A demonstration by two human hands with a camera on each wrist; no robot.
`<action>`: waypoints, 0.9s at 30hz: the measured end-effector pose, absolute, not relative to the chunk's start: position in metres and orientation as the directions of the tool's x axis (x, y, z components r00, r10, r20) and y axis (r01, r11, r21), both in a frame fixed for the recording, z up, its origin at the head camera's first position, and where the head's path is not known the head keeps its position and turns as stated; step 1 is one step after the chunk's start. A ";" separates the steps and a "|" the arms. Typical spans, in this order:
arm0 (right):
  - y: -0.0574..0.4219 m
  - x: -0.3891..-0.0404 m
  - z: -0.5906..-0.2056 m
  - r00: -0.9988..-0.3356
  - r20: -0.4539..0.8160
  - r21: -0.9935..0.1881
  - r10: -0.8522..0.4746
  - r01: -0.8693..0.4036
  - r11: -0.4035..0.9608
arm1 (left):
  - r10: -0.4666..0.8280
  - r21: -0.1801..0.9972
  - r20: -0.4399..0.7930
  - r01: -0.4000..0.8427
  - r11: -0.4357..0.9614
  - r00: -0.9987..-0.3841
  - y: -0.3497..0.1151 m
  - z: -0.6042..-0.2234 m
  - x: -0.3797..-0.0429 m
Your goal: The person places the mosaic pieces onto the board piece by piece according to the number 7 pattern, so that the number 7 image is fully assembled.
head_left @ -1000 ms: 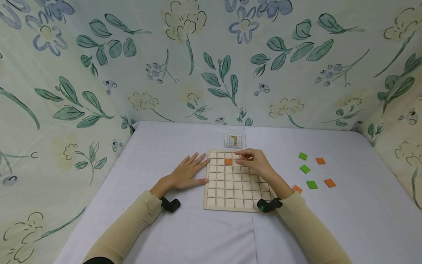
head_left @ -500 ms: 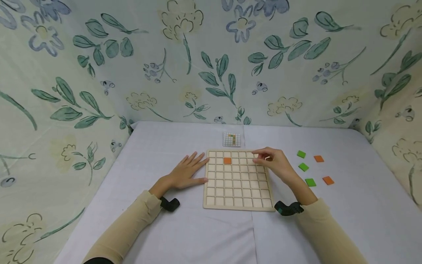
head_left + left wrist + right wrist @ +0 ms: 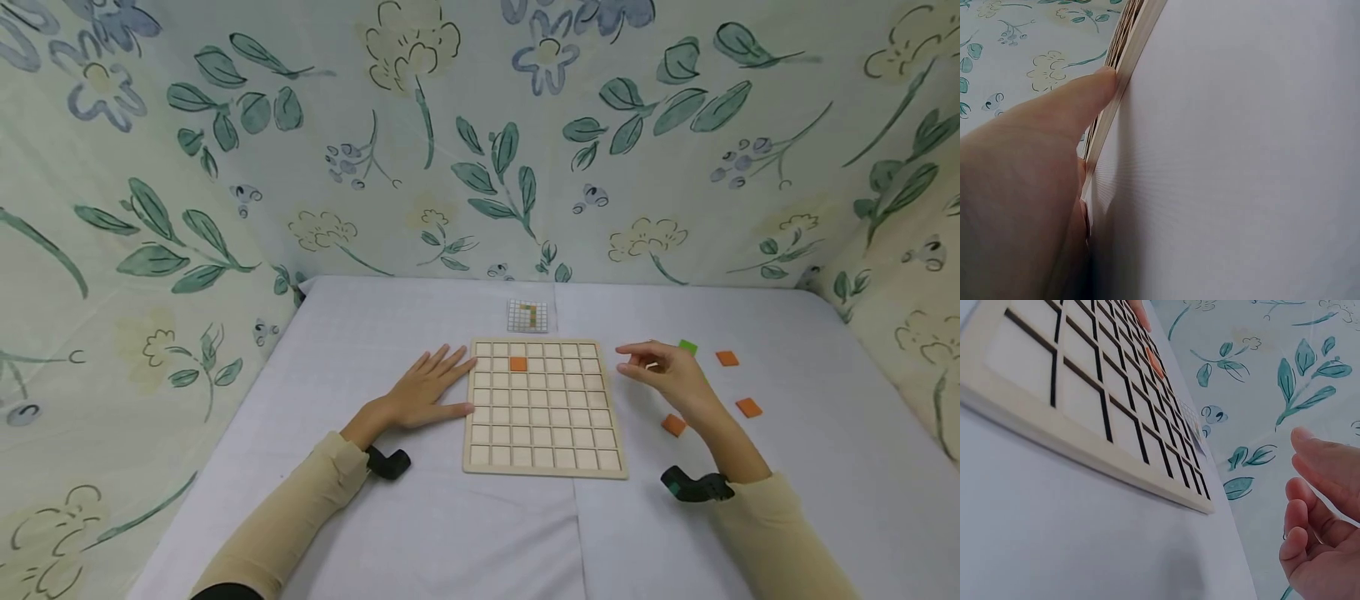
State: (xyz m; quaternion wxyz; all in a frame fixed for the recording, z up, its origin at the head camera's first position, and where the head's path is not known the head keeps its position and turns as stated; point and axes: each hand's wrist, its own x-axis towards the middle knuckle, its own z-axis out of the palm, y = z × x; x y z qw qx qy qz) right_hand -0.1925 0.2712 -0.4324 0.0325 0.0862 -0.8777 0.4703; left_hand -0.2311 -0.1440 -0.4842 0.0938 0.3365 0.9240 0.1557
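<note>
A pale wooden grid board (image 3: 542,467) lies on the white table. One orange tile (image 3: 518,364) fills a cell in its second row from the far side. My left hand (image 3: 427,392) lies with fingers spread, its fingertips and thumb touching the board's left edge; in the left wrist view the thumb (image 3: 1079,103) meets the rim. Off the board's right side my right hand (image 3: 667,375) hovers over the cloth, fingers bent loosely and nothing between thumb and fingers. In the right wrist view a gap separates the thumb from the fingertips (image 3: 1297,487).
Beyond the board sits a small printed grid card (image 3: 527,317) with coloured squares. Around my right hand lie a green tile (image 3: 688,346) and orange tiles (image 3: 727,358), (image 3: 748,407), (image 3: 674,425). The right hand and forearm cover part of this area. Floral cloth (image 3: 420,167) hangs behind.
My right hand has moved right, from above the board's upper cells to beside the loose tiles, now hiding some green ones. The left hand and the orange tile on the board stay put.
</note>
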 end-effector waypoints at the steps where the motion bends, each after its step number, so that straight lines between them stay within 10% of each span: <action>1: 0.275 -0.191 -0.433 -0.984 0.140 -0.817 -0.112 -0.178 0.549 | 0.652 0.350 -0.069 0.593 0.725 -0.755 -0.144 -0.484 -0.231; 27: 0.344 -0.154 -0.448 -0.993 0.089 -0.786 0.077 -0.023 0.617 | 0.645 0.347 -0.075 0.586 0.732 -0.761 -0.143 -0.485 -0.230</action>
